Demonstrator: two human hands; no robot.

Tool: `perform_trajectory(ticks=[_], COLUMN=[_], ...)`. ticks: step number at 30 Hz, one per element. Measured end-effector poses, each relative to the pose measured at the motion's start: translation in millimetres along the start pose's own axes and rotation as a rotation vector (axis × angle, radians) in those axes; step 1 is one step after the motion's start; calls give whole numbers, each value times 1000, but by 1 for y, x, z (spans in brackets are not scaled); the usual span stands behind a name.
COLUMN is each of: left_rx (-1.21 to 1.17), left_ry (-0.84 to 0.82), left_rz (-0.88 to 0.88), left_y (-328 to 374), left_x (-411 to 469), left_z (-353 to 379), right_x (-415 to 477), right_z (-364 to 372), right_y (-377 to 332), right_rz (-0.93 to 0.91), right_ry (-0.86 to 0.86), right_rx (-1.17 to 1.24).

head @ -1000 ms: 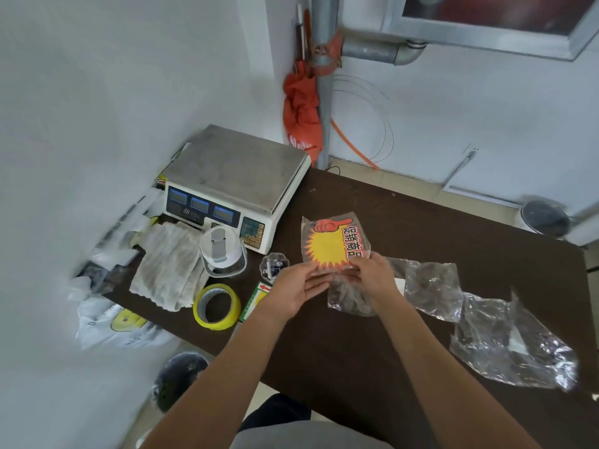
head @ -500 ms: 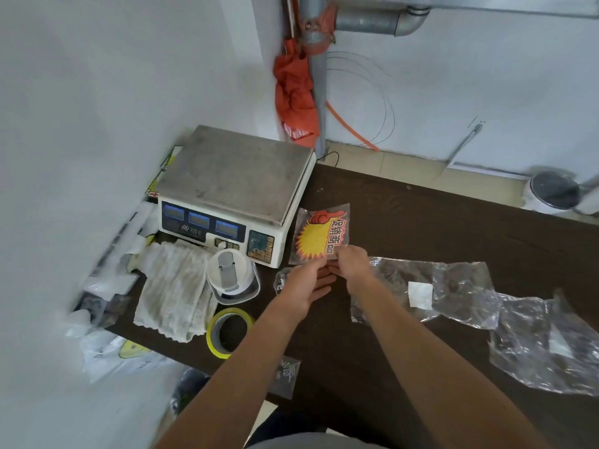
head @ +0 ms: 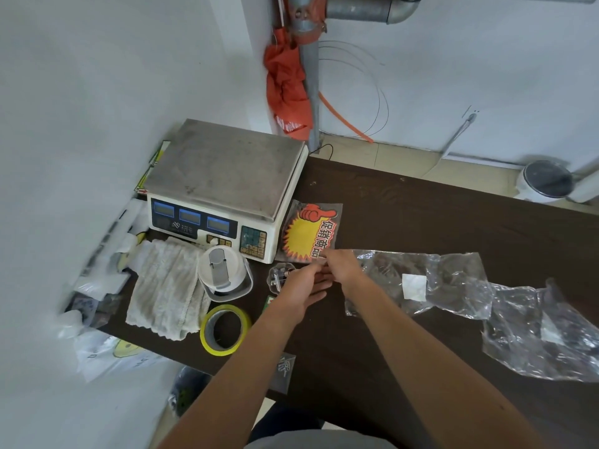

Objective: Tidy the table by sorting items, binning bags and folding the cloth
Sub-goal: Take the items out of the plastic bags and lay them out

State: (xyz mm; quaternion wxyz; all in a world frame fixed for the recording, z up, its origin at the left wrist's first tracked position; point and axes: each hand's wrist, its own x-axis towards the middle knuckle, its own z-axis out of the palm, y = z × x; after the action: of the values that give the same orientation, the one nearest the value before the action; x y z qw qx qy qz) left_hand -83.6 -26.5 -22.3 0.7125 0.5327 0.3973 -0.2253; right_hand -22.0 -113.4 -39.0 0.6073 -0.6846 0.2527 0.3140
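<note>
A clear packet of red-and-yellow promo labels (head: pixel 308 234) lies flat on the dark table (head: pixel 421 215), right beside the scale. My right hand (head: pixel 345 268) pinches the packet's near right corner. My left hand (head: pixel 301 291) hovers just below it with fingers stretched out and nothing in it. Two crumpled clear plastic bags (head: pixel 428 280) (head: pixel 547 335) lie to the right of my hands. A grey-white cloth (head: pixel 165 286) lies loosely bunched at the table's left end.
A weighing scale (head: pixel 223 186) fills the back left corner. In front of it stand a white lidded container (head: pixel 223 277), a yellow tape roll (head: pixel 225 328) and a small clear bag of parts (head: pixel 279 277). A small dark bag (head: pixel 283 372) overhangs the front edge. A bin (head: pixel 546 181) stands on the floor.
Both hands carried the label packet away from me and set it down flat beside the scale. My left hand has come off it; the right still holds the corner.
</note>
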Motion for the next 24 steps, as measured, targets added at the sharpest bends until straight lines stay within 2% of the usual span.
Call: perform_trajectory(ticks=[6, 12, 16, 20, 24], left_rx=[24, 122, 181, 234, 243], left_ry=[12, 84, 134, 149, 205], left_rz=[6, 27, 18, 96, 138], left_y=[-7, -19, -33, -41, -46], left_x=[-10, -16, -19, -22, -26], left_z=[15, 30, 40, 47, 49], right_x=[-10, -25, -33, -41, -50], right_z=[-17, -46, -72, -104, -141], right_y=[2, 5, 12, 19, 28], right_rz=[-33, -18, -29, -84, -75], right_ry=[-36, -85, -74, -60, -15], right_rx=[-74, -49, -22, -93, -31])
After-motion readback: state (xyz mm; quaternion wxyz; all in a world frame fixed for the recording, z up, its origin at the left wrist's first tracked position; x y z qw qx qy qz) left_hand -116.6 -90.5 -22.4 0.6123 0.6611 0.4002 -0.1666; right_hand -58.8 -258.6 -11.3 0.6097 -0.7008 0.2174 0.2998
